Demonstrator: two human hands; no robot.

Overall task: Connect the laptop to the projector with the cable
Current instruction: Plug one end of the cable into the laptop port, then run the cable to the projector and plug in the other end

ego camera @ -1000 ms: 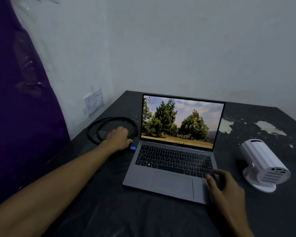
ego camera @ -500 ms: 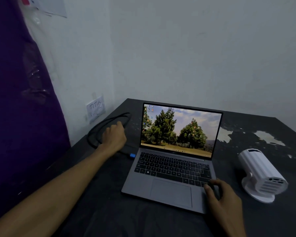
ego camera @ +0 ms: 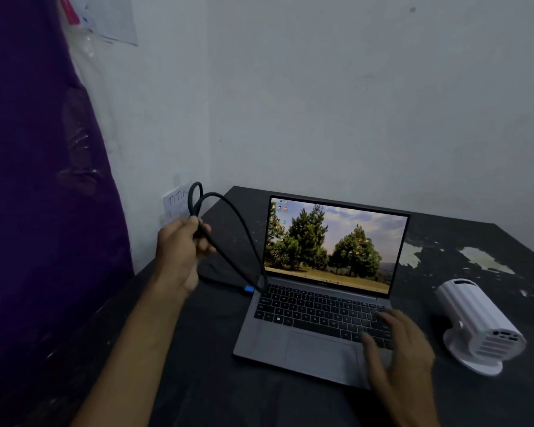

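Cable: black, being held up in loops above the table's left side, with strands hanging down toward the laptop's left edge; a blue connector is lying on the table just beside the laptop's left rear corner.
Left hand: gripping the bunched cable, fingers curling closed around it, raised off the table.
Right hand: hovering over the right side of the keyboard, fingers spread loosely, holding nothing; whether it is touching the keys cannot be told.
Laptop: grey, sitting open in the middle of the table, its screen showing pine trees and desktop icons.
Projector: white, ribbed, resting on a round base to the right of the laptop, apart from it.
Table: dark, with pale patches of worn surface behind the projector.
Wall label: handwritten paper showing behind the cable loops.
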